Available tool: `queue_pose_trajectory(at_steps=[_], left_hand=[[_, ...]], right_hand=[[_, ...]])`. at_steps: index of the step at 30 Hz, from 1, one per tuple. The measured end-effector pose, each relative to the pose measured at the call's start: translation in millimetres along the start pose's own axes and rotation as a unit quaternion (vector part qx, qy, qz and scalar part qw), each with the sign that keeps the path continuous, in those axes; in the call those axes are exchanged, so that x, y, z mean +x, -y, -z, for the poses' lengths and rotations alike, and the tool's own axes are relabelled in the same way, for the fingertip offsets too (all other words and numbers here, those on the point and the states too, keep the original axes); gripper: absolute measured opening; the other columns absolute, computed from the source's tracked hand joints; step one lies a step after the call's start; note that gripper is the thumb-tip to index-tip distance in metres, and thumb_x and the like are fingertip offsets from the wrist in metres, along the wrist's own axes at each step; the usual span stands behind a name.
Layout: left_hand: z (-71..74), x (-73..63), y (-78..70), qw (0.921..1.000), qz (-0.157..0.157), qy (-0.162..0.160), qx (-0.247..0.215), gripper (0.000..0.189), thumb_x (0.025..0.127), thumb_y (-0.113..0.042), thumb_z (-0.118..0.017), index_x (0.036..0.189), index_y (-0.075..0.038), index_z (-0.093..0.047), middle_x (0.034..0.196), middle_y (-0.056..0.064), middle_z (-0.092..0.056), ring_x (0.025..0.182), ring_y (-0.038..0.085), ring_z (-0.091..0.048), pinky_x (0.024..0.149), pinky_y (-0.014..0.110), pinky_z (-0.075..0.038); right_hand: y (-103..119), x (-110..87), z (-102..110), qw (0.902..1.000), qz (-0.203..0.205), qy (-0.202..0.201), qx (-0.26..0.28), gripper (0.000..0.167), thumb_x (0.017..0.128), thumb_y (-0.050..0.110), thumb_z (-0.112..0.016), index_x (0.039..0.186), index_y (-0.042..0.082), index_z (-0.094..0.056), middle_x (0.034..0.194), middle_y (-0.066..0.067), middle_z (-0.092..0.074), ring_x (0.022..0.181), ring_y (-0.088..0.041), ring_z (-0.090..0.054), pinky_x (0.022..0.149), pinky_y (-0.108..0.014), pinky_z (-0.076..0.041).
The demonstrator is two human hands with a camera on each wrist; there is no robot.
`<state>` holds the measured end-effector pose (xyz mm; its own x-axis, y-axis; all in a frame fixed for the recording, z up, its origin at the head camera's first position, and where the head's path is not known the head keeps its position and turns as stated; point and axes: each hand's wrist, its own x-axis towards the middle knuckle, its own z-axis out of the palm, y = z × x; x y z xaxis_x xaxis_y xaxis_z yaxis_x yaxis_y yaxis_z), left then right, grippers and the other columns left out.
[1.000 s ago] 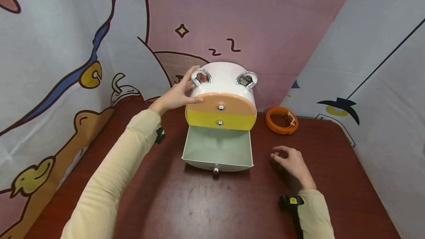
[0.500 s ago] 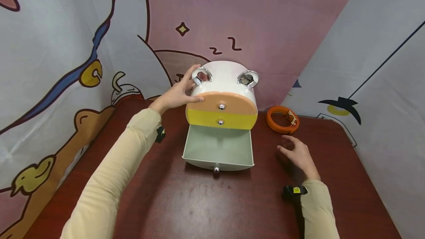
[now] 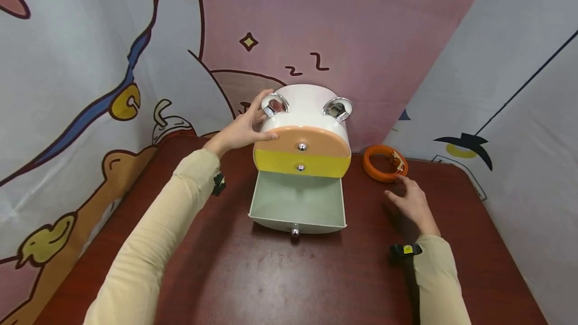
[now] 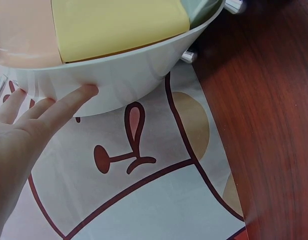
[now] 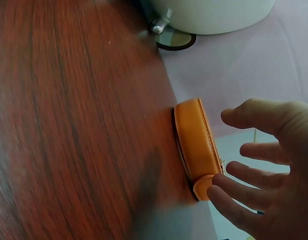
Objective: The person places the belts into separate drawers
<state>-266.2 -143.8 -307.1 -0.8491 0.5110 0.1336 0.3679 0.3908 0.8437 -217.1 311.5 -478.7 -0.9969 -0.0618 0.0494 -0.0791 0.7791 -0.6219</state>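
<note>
A small white drawer cabinet (image 3: 311, 104) with two chrome ears stands at the back of the table. Its orange drawer (image 3: 322, 139) and yellow drawer (image 3: 273, 161) are closed, while the pale green bottom drawer (image 3: 295, 199) is pulled out with nothing in it. My left hand (image 3: 241, 127) rests on the cabinet's left side, thumb at the orange front. Extended fingers (image 4: 68, 106) touch the white side in the left wrist view. Right of the cabinet lies a coiled orange belt (image 3: 371, 167) with a metal buckle. My right hand (image 3: 415, 204), holding nothing, is close to its front edge, fingers spread.
The dark red wooden table (image 3: 271, 280) meets a printed cloth backdrop (image 3: 361, 29) behind the cabinet and at both sides. A round chrome knob (image 3: 295, 230) sticks out from the open drawer toward the front.
My right hand has moved away from me and slightly right, up to the belt, its fingers spreading. The left hand stays on the cabinet, and the drawers have not moved.
</note>
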Motion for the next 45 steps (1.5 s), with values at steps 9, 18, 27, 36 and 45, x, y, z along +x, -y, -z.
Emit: queue_pose_trajectory(at_steps=[9, 18, 27, 36, 45], left_hand=[[-0.4, 0.1, 0.0, 1.0000, -0.001, -0.001, -0.002, 0.105, 0.084, -0.010, -0.076, 0.155, -0.025, -0.001, 0.155, 0.019, -0.025, 0.138, 0.044, -0.024, 0.106, 0.060, -0.025], [0.1, 7.3, 19.9, 0.9999, -0.003, -0.012, 0.001, 0.106, 0.083, -0.019, -0.079, 0.154, -0.036, -0.002, 0.155, 0.010, -0.027, 0.139, 0.037, -0.027, 0.105, 0.058, -0.028], [0.3, 13.3, 34.2, 0.9997, -0.006, -0.022, 0.012, 0.107, 0.080, -0.027, -0.081, 0.152, -0.042, -0.003, 0.154, 0.008, -0.032, 0.138, 0.031, -0.031, 0.105, 0.056, -0.030], [-1.2, 11.0, 26.4, 0.9999, 0.002, -0.014, 0.006, 0.107, 0.083, -0.021, -0.079, 0.152, -0.041, -0.001, 0.154, 0.012, -0.030, 0.139, 0.032, -0.029, 0.106, 0.054, -0.029], [-1.7, -1.0, 0.0, 1.0000, 0.005, -0.006, -0.003, 0.103, 0.086, -0.011, -0.075, 0.155, -0.025, 0.000, 0.154, 0.021, -0.024, 0.139, 0.038, -0.026, 0.106, 0.053, -0.030]], right_hand=[[-10, 16.1, 7, 0.9992, -0.009, 0.011, -0.038, 0.072, 0.098, 0.026, -0.057, 0.143, -0.018, -0.022, 0.136, -0.043, -0.027, 0.124, -0.057, -0.030, 0.097, -0.067, -0.028], [-16, 29.1, 11, 0.9993, -0.008, -0.003, -0.036, 0.073, 0.099, 0.024, -0.055, 0.143, -0.020, -0.018, 0.133, -0.045, -0.027, 0.121, -0.058, -0.031, 0.095, -0.068, -0.029], [-31, 38.4, 5, 0.9986, -0.025, -0.047, 0.009, 0.069, 0.100, 0.024, -0.052, 0.142, -0.020, -0.019, 0.128, -0.044, -0.036, 0.114, -0.054, -0.044, 0.093, -0.062, -0.036], [-32, 43.7, -3, 0.9919, -0.104, -0.054, 0.048, 0.080, 0.101, 0.042, -0.043, 0.146, -0.017, -0.012, 0.134, -0.042, -0.034, 0.123, -0.054, -0.035, 0.100, -0.062, -0.028], [-38, 48.7, -7, 0.9833, -0.157, -0.048, 0.077, 0.079, 0.099, 0.046, -0.045, 0.146, -0.012, -0.023, 0.138, -0.036, -0.037, 0.127, -0.049, -0.034, 0.103, -0.058, -0.028]])
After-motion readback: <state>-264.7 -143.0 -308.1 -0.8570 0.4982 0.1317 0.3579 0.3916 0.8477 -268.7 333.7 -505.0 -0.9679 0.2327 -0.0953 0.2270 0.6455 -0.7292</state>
